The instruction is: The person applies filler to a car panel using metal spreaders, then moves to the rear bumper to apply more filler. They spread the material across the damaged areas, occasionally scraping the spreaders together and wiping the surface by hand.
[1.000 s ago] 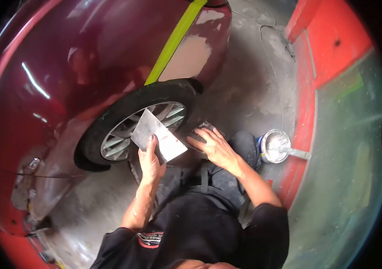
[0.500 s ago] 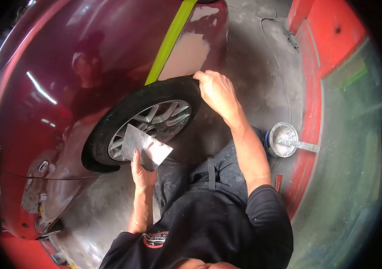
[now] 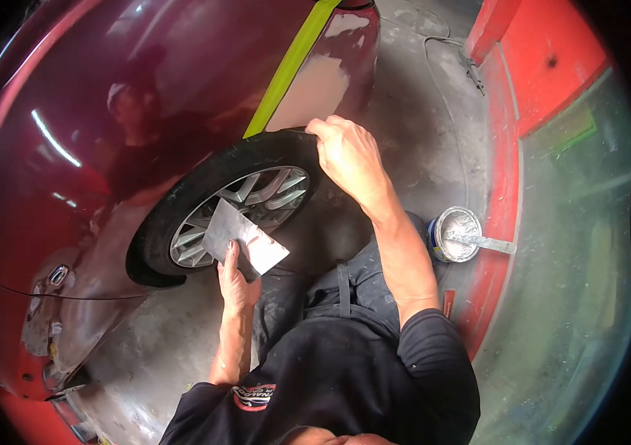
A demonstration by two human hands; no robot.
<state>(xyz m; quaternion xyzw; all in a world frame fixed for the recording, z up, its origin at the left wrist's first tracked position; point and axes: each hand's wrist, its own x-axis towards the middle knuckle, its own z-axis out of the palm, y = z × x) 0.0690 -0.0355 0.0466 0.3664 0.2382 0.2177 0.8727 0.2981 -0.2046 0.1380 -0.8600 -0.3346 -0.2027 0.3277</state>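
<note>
My left hand (image 3: pixel 236 283) grips a flat square metal plate (image 3: pixel 228 226) in front of the wheel, thumb on top. Pale, pinkish body filler (image 3: pixel 262 254) is smeared on the plate's right side. At the wheel arch edge, my right hand (image 3: pixel 347 154) is closed, fingertips pinched together at the lower border of a beige filler patch (image 3: pixel 309 90); whatever they hold is hidden. That patch lies on the dark red car panel (image 3: pixel 204 59), right of a yellow-green tape strip (image 3: pixel 289 67). Just below the right hand is the black tire (image 3: pixel 256 154) with its silver wheel (image 3: pixel 275 187).
An open can (image 3: pixel 455 222) stands on the floor at the right, with a flat stick (image 3: pixel 490 242) laid across its mouth. Beyond it runs a red wall edge (image 3: pixel 504 178). A cable (image 3: pixel 441 96) trails over the grey floor. The door handle area (image 3: pixel 56 278) is at lower left.
My right hand has moved a little left along the wheel arch edge. The plate stays in my left hand, slightly turned. The whole view has shifted slightly.
</note>
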